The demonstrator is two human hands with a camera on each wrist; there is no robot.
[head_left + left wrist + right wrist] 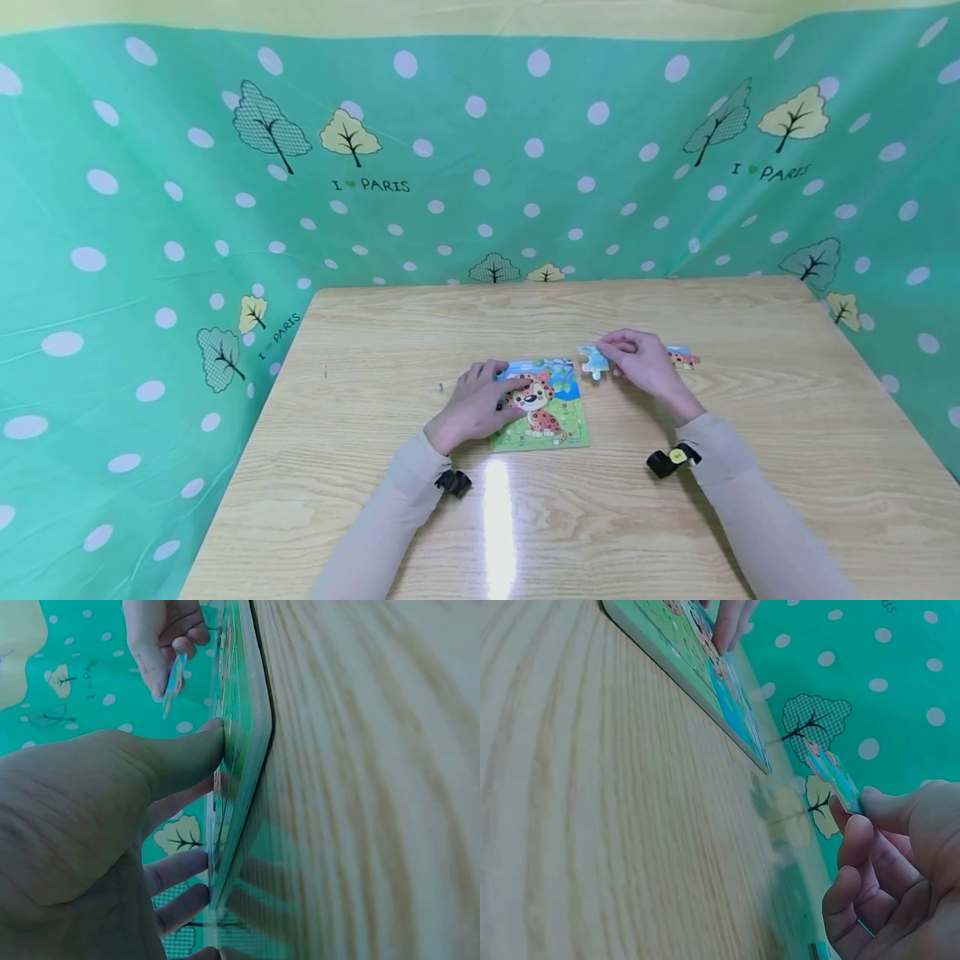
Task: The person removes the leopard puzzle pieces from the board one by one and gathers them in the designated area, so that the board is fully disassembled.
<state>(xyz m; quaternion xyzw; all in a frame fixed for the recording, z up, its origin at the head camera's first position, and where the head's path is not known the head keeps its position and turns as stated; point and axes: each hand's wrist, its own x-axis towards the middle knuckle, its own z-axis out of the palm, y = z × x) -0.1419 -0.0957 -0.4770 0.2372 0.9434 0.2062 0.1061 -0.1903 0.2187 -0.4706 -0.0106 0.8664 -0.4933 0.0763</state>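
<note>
A jigsaw board (pixel 534 429) with a spotted leopard cub, green grass and blue sky lies flat on the table. My left hand (pixel 476 402) rests over its left side, thumb and fingers spread and touching the picture. Between thumb and index finger, my right hand (pixel 641 360) pinches a blue jigsaw piece (pixel 595 362) just right of the board's upper corner. In the right wrist view that puzzle piece (pixel 834 778) is held up clear of the table, its picture side partly showing.
Another jigsaw piece (pixel 682 358), with spots and pink, lies on the wooden table (pixel 772 400) behind my right hand. A green dotted cloth (pixel 480 158) hangs at the back and sides. Black straps (pixel 453 482) circle both wrists.
</note>
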